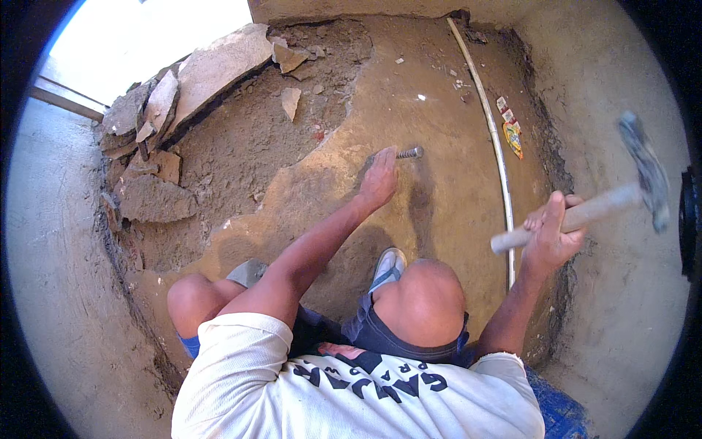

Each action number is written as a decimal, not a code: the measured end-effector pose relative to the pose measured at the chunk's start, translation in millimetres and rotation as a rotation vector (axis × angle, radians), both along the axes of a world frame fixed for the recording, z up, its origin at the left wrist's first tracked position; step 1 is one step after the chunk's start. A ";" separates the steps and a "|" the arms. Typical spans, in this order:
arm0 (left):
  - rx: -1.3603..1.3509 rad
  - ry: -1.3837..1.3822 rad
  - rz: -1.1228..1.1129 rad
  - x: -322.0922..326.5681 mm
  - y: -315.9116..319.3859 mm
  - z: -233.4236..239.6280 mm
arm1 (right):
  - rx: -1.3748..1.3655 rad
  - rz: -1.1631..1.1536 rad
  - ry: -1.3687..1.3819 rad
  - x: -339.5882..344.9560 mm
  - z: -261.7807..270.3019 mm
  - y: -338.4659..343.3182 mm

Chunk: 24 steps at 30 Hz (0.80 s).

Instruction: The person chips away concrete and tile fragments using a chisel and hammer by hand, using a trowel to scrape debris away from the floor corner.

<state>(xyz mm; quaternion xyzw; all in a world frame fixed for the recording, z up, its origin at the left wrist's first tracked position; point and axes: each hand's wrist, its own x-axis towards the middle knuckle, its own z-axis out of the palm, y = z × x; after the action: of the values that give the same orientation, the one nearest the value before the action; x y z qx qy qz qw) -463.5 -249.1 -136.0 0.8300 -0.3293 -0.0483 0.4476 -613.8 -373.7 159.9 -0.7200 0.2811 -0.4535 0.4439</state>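
Note:
Near the middle of the view, my left hand [380, 176] grips a ribbed metal rod, perhaps a chisel made of rebar [409, 153]. The rod's blunt end sticks out to the right of my fingers, and its other end is hidden by the hand. Under it lies the worn floor screed [340, 159], close to a jagged broken edge. Out to the right, my right hand [554, 233] is closed around the wooden handle of a hammer [598, 208]. The blurred steel hammer head [646, 170] is raised near the right wall, apart from the rod.
Broken screed slabs [219, 66] are piled at the upper left beside exposed rubble and soil [236, 137]. A long pale pole [491, 120] lies along the floor on the right, with wrappers [513, 137] beyond it. Plastered walls [614, 82] [55, 219] stand on both sides.

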 end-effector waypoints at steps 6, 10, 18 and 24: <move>-0.055 -0.048 -0.003 -3.9 -13.2 -7.7 | -0.213 0.056 0.790 -32.9 -160.3 3.0; 0.032 -0.074 -0.029 3.8 -3.5 -20.9 | -0.042 0.266 1.007 -38.3 -156.6 7.0; 0.067 -0.060 -0.043 -3.1 0.1 -18.4 | 0.162 0.066 0.327 -10.4 -4.6 1.8; 0.070 -0.105 -0.038 -3.6 -5.7 -23.6 | -0.148 0.030 0.162 -24.6 -128.0 -8.4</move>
<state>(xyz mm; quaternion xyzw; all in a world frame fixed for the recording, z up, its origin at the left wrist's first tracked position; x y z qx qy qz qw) -467.1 -254.8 -159.7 0.8401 -0.3662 -0.0250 0.3994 -638.4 -382.1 31.8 -0.7890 0.2712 -0.4067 0.3721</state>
